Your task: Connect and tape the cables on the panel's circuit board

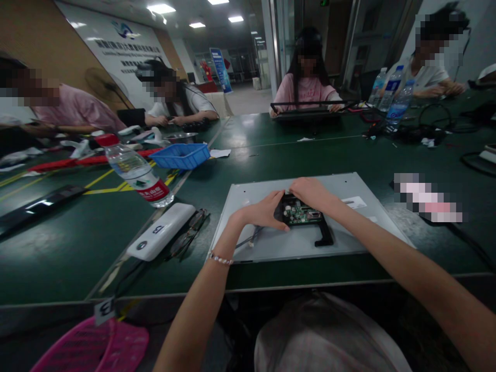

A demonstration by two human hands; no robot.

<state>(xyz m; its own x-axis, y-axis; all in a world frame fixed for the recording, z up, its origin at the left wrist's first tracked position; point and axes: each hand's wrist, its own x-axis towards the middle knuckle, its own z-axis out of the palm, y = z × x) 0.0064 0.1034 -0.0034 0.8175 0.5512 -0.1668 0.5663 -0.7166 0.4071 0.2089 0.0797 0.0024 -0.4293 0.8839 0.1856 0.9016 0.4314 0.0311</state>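
Green and bumpy, the little board (300, 213) sits in a black holder (324, 235) on the grey sheet (349, 230). It is light, thin, easy to break: edges only. My left hand (263, 212) has its grip pinched on the left side; my right hand (312, 192) covers the top, maybe pinching.

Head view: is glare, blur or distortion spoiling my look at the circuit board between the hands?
Head view: the circuit board is dim but sharp, partly covered by the left hand and right hand. Head view: ceiling lights throw soft glare on the far green table, not the grey panel. Head view: wide-angle bending at the edges tilts the water bottle.
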